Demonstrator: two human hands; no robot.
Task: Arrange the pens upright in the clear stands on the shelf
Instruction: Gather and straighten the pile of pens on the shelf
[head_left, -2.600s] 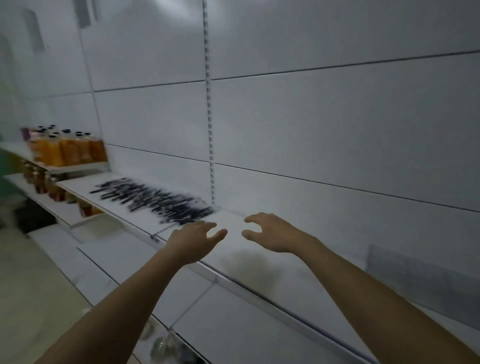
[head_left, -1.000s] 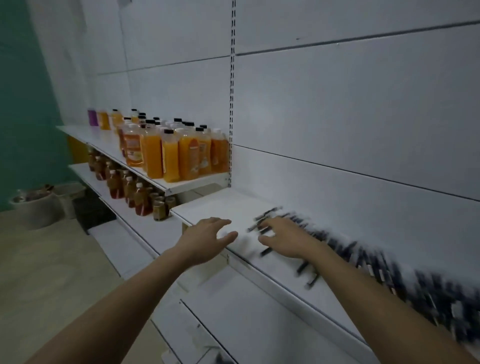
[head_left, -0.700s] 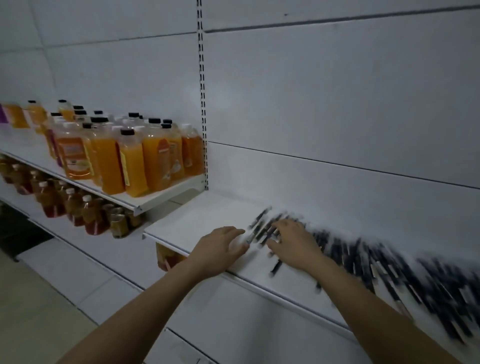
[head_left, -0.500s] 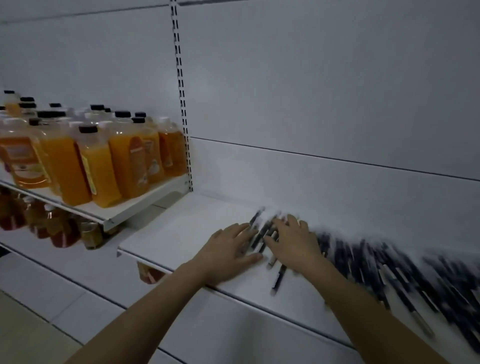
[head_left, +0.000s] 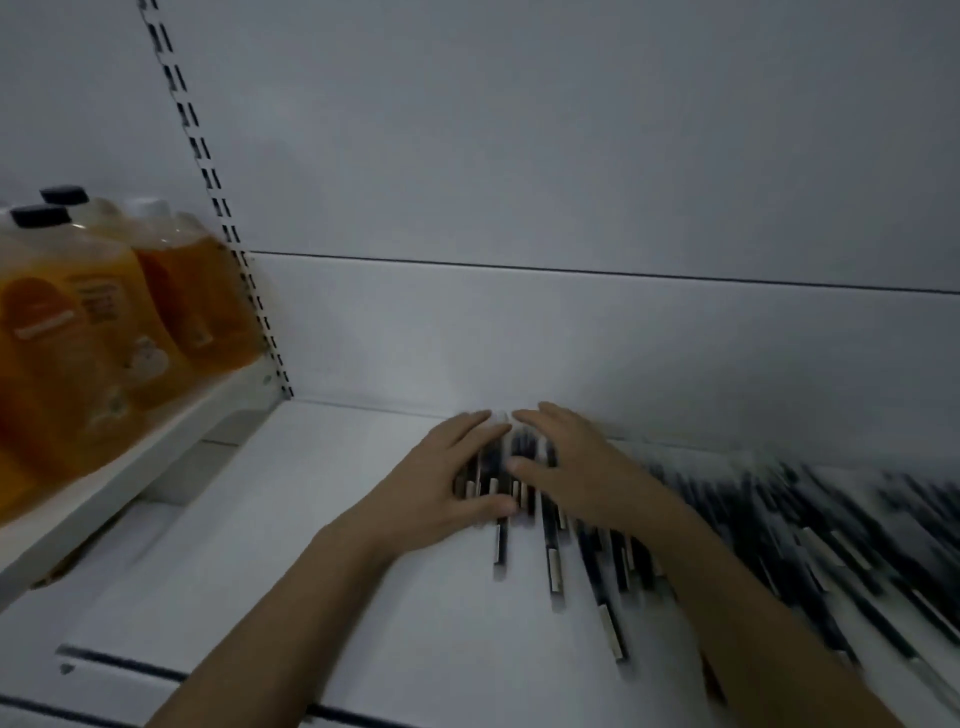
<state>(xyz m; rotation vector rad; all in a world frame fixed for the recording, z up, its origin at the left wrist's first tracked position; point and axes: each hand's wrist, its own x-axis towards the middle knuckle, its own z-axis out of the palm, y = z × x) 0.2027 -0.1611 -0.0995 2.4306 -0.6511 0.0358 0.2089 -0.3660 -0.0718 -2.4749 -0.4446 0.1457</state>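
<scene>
Several dark pens lie flat in a long scattered row on the white shelf, running from the middle to the right edge; the right part is blurred. My left hand lies palm down on the left end of the row, fingers straight, thumb touching a pen. My right hand rests flat on the pens just beside it, fingers spread toward the back panel. No clear stand is in view.
Bottles of orange liquid with black caps stand on a higher shelf at the left. A slotted upright runs up the white back panel. The left part of the pen shelf is bare white surface.
The view has moved closer and to the right. Both hands have slid forward onto the left end of the pen row and now lie flat on it, close together.
</scene>
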